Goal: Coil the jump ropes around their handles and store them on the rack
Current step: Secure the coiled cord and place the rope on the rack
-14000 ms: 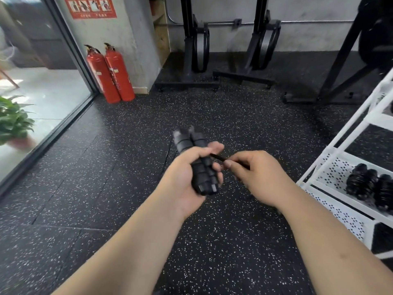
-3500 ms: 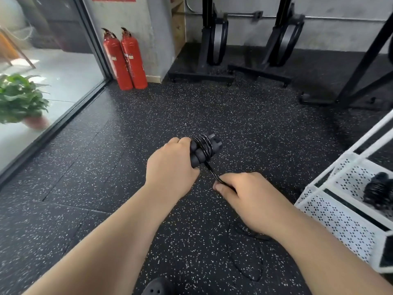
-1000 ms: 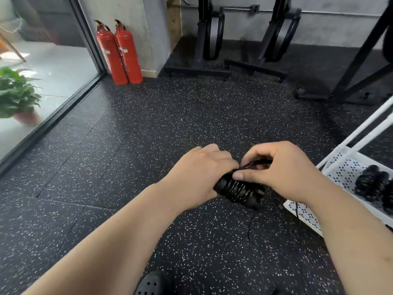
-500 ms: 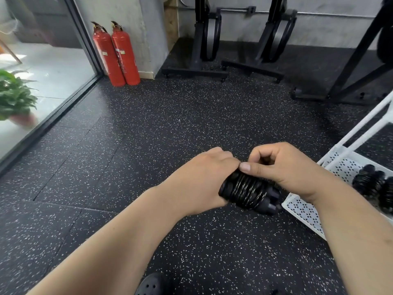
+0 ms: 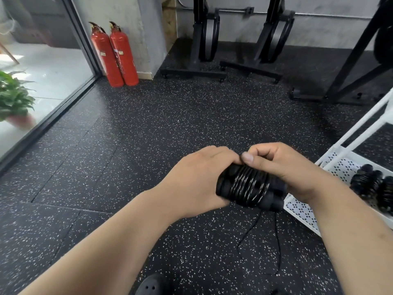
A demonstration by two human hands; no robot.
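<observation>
Cord (image 5: 247, 185) wound in my grip: black, glossy, smooth, a highlight running along each turn; reads as plastic-coated. Handles (image 5: 274, 201) beneath it: black, matt, no shine; rubber or foam, cannot tell which. Floor (image 5: 170, 124): black rubber-like tiles with white fleck, matt, fine-grained. Rack (image 5: 302, 211): white, painted metal by the look, perforated sheet shelf and smooth tubes, low sheen. Bundles on the rack (image 5: 370, 184): black, same faint gloss on their windings. Fire extinguishers (image 5: 114, 56): red painted metal, glossy, with pale paper-like labels. Wall (image 5: 127, 18): grey, bare concrete look, rough and mottled. Shoe (image 5: 148, 286): black, matt, moulded, with holes.
</observation>
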